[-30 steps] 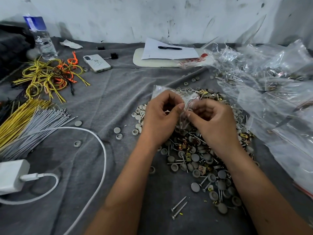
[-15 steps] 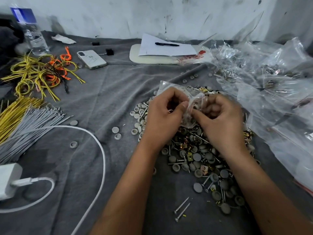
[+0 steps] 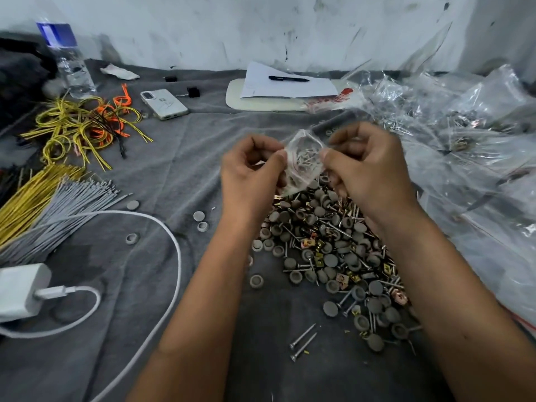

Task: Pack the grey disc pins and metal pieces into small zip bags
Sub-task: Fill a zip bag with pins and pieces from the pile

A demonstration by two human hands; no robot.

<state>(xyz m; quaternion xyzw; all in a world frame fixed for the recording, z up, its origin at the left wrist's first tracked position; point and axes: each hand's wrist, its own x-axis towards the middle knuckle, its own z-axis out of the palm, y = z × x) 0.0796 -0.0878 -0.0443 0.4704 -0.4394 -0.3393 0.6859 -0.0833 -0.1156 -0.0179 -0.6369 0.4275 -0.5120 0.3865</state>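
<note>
A small clear zip bag [image 3: 303, 161] with metal pins inside hangs between both hands above the pile. My left hand [image 3: 249, 175] pinches its left edge with thumb and fingers. My right hand [image 3: 367, 169] pinches the right edge. Below them a heap of grey disc pins [image 3: 327, 242] mixed with brass-coloured metal pieces [image 3: 314, 261] lies on the grey cloth [image 3: 179, 169]. Two loose nails [image 3: 303, 340] lie at the heap's near edge. A few stray grey discs [image 3: 200, 220] lie left of the heap.
Filled clear bags [image 3: 464, 146] are piled on the right. Yellow and grey cable ties [image 3: 43, 204], yellow and orange wires [image 3: 84, 126], a white charger with cable [image 3: 26, 288], a phone [image 3: 164, 103], a water bottle [image 3: 65, 59] and paper with a pen [image 3: 287, 82] lie around.
Both hands have risen and moved apart, lifting the small bag off the pile and stretching it between them.
</note>
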